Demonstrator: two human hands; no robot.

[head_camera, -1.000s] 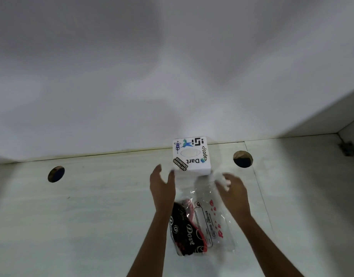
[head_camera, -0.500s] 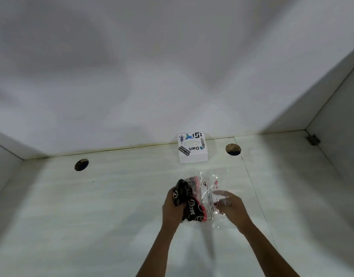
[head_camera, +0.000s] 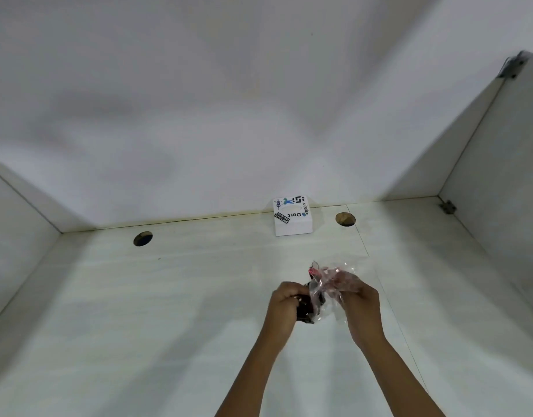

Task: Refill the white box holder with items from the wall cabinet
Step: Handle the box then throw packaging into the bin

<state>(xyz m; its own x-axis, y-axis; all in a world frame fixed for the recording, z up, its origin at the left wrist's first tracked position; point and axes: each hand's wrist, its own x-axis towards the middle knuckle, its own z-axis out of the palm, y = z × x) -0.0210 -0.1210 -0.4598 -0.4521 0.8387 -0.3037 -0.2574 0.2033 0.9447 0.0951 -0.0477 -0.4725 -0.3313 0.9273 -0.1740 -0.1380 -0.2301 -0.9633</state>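
Observation:
A white box holder (head_camera: 293, 217) with stickers on its top and an oval opening stands at the back of the pale desk, against the wall. Nearer to me I hold a clear plastic bag (head_camera: 327, 284) with red print and black sachets inside. My left hand (head_camera: 285, 300) is closed around the black sachets (head_camera: 307, 308) at the bag's left side. My right hand (head_camera: 360, 302) grips the crumpled clear plastic on the right. Both hands are above the desk, well in front of the box holder.
Two round cable holes are cut into the desk (head_camera: 169, 296), the left hole (head_camera: 143, 238) and the right hole (head_camera: 345, 219) beside the box holder. White side panels rise at left and right; hinges (head_camera: 447, 206) sit on the right panel.
The view has pulled back from the box holder. My hands lifted the bag off the desk and drew it toward me, bunching it up; the left hand now grips the sachets.

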